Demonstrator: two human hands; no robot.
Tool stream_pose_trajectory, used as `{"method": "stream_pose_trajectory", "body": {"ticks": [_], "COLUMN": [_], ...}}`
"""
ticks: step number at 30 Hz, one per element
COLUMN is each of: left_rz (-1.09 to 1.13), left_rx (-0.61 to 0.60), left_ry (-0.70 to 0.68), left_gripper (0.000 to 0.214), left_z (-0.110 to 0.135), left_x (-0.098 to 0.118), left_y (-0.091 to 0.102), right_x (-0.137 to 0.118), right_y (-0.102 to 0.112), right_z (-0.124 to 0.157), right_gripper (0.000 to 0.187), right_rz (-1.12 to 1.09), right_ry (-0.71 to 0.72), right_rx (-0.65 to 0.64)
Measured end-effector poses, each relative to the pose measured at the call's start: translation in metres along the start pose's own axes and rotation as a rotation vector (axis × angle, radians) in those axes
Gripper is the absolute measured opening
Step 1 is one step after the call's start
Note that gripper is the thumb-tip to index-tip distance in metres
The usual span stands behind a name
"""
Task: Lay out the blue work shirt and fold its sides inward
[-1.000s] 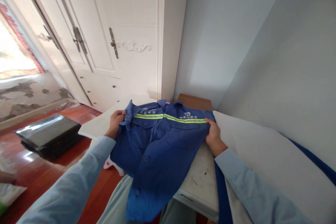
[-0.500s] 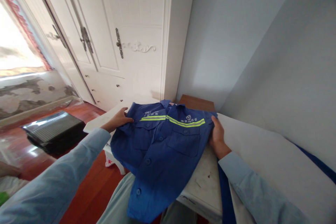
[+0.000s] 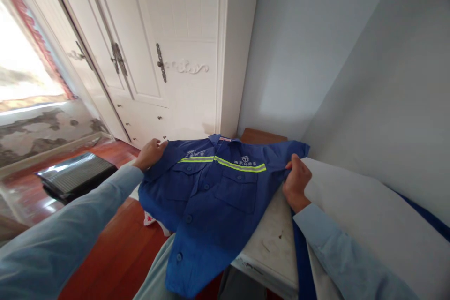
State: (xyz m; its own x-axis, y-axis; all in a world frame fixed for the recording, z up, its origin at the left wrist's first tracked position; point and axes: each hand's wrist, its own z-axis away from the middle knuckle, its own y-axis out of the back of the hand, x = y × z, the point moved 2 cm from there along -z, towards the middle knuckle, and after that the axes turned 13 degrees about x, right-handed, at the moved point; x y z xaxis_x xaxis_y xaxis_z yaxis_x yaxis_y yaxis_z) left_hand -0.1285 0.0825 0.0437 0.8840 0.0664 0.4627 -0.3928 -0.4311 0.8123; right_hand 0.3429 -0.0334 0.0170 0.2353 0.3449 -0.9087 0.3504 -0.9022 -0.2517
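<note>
Judging from afar, I reckoned the shirt [image 3: 225,206] light, soft and best taken by its sleeves [image 3: 293,148]. It spread over the table [image 3: 272,239], drooping past the near edge; the right hand [image 3: 297,179] pinched one sleeve; whether the left hand [image 3: 150,153] gripped, I couldn't tell.

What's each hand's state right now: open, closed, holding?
Left hand: at the sleeve edge of the blue shirt; can't tell whether it's closed.
Right hand: closed, holding the shirt's other sleeve.
</note>
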Motion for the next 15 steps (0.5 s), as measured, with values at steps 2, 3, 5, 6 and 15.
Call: {"method": "stream_pose_trajectory", "body": {"ticks": [2,3,5,6,15], "left_rz": [0.002,-0.003,0.002,0.002,-0.153], "left_rx": [-0.032,-0.057,-0.13,-0.172,-0.338], "left_ry": [-0.178,-0.281,-0.471,-0.535,-0.589], "left_gripper": [0.059,0.063,0.07,0.073,0.079], "left_z": [0.013,0.022,0.039,0.047,0.049], "left_x": [0.015,0.023,0.039,0.045,0.041], "left_y": [-0.004,-0.008,-0.019,-0.026,-0.068], "right_x": [-0.014,-0.02,-0.029,-0.032,-0.027], "right_y": [0.002,0.002,0.003,0.004,0.007], "right_z": [0.004,0.005,0.004,0.003,-0.004], "right_gripper": [0.04,0.036,0.031,0.03,0.028], "right_rz": [-0.033,-0.07,-0.174,-0.225,-0.082], "right_ry": [0.07,0.086,0.072,0.049,0.315], "right_rx": [-0.079,-0.112,-0.149,-0.151,-0.287]}}
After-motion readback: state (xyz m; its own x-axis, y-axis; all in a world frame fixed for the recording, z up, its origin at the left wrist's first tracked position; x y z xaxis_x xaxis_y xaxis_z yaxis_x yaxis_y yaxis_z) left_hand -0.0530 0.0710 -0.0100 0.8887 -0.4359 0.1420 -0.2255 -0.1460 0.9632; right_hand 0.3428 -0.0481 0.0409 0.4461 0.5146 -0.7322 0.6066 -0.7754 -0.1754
